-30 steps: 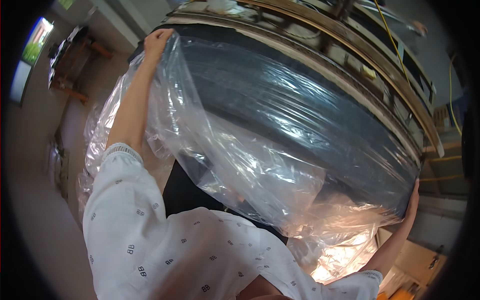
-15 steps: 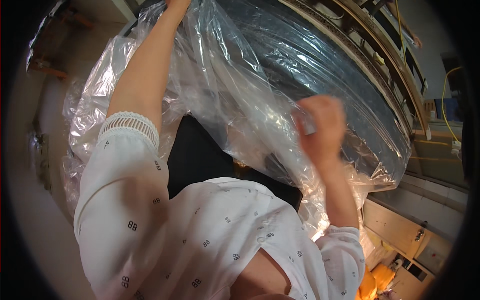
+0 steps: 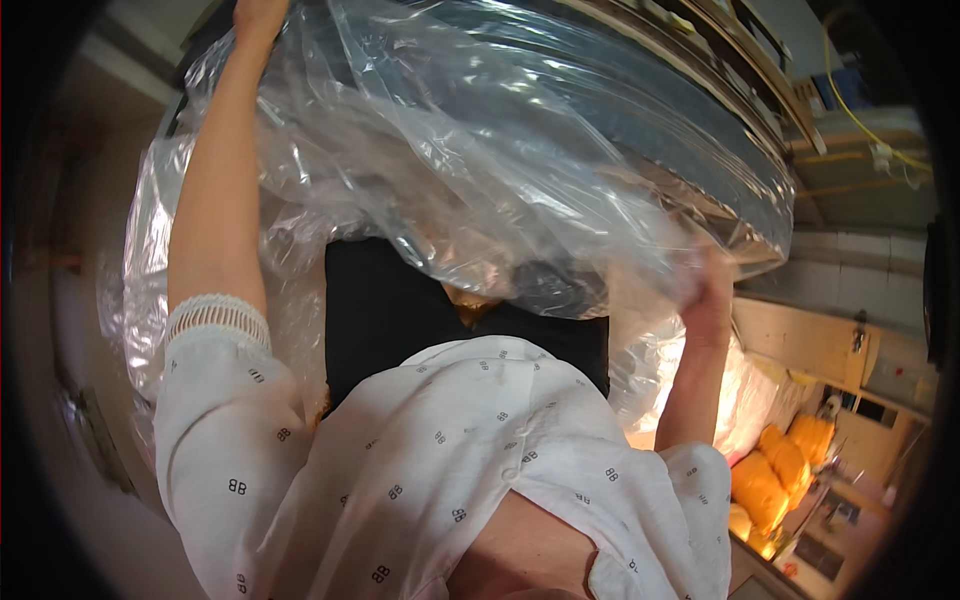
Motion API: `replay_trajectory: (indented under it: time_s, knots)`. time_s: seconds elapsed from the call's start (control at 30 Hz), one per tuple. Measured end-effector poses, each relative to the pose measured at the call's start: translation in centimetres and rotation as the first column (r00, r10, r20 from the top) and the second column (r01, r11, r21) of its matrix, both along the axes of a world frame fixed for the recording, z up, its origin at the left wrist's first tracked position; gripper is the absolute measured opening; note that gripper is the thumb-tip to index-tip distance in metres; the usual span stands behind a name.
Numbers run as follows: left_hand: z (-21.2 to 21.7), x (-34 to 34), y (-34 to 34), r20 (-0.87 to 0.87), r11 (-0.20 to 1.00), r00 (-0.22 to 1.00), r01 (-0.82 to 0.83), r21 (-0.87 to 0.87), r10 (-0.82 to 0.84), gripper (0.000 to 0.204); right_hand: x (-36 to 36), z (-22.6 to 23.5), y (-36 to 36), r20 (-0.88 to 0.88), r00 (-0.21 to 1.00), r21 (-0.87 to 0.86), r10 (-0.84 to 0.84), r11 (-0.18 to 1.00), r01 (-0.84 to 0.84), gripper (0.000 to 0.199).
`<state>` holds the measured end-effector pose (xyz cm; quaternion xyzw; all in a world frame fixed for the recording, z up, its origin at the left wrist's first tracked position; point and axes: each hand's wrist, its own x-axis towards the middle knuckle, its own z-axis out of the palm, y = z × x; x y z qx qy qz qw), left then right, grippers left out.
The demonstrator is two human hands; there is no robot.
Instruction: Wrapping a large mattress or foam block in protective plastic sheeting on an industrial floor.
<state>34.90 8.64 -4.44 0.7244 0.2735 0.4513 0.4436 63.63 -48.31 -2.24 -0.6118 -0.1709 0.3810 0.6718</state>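
A large clear plastic sheet (image 3: 470, 140) lies draped over a wide, dark, round object (image 3: 640, 110) in front of me. My left hand (image 3: 258, 14) is raised to the top edge of the view and grips the plastic's upper part. On the right, my right hand (image 3: 708, 290) is blurred at the lower edge of the plastic and seems to hold a fold of it. My white patterned sleeves (image 3: 400, 470) fill the bottom of the view. Loose plastic hangs down around a black surface (image 3: 385, 310) below.
A pale counter or cabinet (image 3: 800, 340) runs along the right. Orange and yellow bagged items (image 3: 785, 465) sit at the lower right. A yellow cable (image 3: 850, 110) hangs at the upper right. Pale floor shows at the left.
My right hand has dropped from the middle of the plastic to its lower right edge. The plastic has been pulled further down over the dark round object. My left hand stays raised.
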Motion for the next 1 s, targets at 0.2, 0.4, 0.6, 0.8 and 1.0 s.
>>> replay_trajectory:
  time_s: [0.2, 0.4, 0.6, 0.8, 1.0]
  knots:
    - [0.2, 2.1, -1.6, -0.432, 0.934, 0.846, -0.188, 0.305, 0.311, 0.036, 7.7, -1.5, 0.2, 0.483, 0.85, -0.135, -0.21, 0.941, 0.309, 0.025]
    - [0.7, 2.1, -1.8, -0.372, 0.95, 0.886, -0.192, 0.247, 0.276, 0.032, 5.1, 1.1, 1.6, 0.885, 0.345, -0.422, 0.312, 0.851, 0.313, 0.017]
    - [2.9, 1.6, -2.5, -0.42, 0.916, 0.843, -0.189, 0.354, 0.336, 0.033, -7.4, 3.8, 8.4, 0.977, 0.21, 0.042, -0.048, 0.999, 0.032, 0.058]
    - [0.1, 2.4, -3.3, -0.421, 0.921, 0.843, -0.2, 0.334, 0.335, 0.029, -6.0, -6.8, 9.4, 0.938, -0.054, -0.321, 0.341, 0.919, 0.231, 0.062]
    - [0.9, 1.4, -2.4, -0.41, 0.929, 0.872, -0.119, 0.349, 0.266, 0.026, 3.2, -2.7, -5.0, 1.0, 0.004, 0.005, -0.008, 0.816, 0.578, 0.01]
